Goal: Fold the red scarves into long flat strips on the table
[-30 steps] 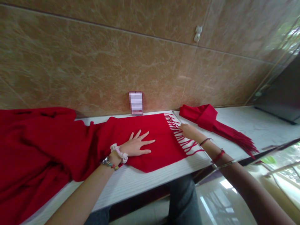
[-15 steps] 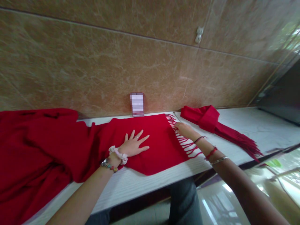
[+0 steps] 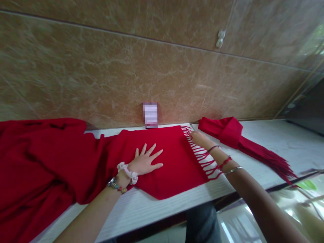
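Observation:
A red scarf (image 3: 174,162) lies flat across the white tabletop, its fringed end toward the right. Pressed on the cloth with fingers spread is my left hand (image 3: 144,163). My right hand (image 3: 199,139) is at the fringe (image 3: 202,161), its fingers closed on some strands near the far corner; the fingertips are partly hidden. Leftward, the red fabric runs into a large loose heap (image 3: 50,158). Another red scarf (image 3: 230,131), folded or knotted at its top, rests to the right of my right hand with its fringe hanging at the table's front edge.
A phone-like device (image 3: 151,115) with a blurred screen leans on the brown marbled wall (image 3: 113,74) behind the table. The white tabletop (image 3: 141,211) ends close in front of me, above my legs. A dark object (image 3: 307,108) stands at the far right.
The view has shifted slightly, so most things sit a little lower and further right. My left hand stays flat on the scarf, and my right hand remains at the fringe.

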`<state>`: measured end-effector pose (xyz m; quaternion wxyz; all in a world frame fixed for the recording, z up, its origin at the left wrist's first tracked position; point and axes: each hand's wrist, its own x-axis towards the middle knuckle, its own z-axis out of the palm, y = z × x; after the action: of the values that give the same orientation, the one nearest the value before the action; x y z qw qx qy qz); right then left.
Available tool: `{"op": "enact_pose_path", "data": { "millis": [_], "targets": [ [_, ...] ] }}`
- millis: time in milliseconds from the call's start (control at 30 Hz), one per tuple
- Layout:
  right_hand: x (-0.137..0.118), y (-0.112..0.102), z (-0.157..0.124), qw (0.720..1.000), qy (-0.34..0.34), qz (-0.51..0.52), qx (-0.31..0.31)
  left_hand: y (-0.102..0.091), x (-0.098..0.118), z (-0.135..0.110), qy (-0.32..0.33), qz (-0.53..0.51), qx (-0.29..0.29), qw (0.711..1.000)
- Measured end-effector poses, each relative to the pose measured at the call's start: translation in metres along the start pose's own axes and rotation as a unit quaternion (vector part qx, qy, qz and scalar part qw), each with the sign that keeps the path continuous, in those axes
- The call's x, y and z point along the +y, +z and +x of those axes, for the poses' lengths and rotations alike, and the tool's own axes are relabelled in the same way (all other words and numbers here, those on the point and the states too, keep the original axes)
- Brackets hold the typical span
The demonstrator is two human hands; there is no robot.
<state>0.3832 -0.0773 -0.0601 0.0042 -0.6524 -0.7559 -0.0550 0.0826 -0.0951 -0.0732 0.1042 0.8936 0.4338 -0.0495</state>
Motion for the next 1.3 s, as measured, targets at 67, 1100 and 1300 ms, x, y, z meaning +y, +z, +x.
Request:
{"op": "enact_pose_path", "data": {
  "millis": [67,1100,1300],
  "targets": [
    [0.013,0.001,0.001,0.999,0.036,-0.011,0.009,0.0,0.001,-0.001,-0.001,-0.003,-0.003,1.0],
    [0.01,0.027,0.037,0.998,0.031,0.01,0.058,0.006,-0.002,-0.002,0.004,-0.006,0.029,1.0],
    [0.023,0.009,0.042,0.998,0.03,0.014,0.051,0.004,0.0,-0.004,0.008,-0.001,0.026,1.0]
  ]
}}
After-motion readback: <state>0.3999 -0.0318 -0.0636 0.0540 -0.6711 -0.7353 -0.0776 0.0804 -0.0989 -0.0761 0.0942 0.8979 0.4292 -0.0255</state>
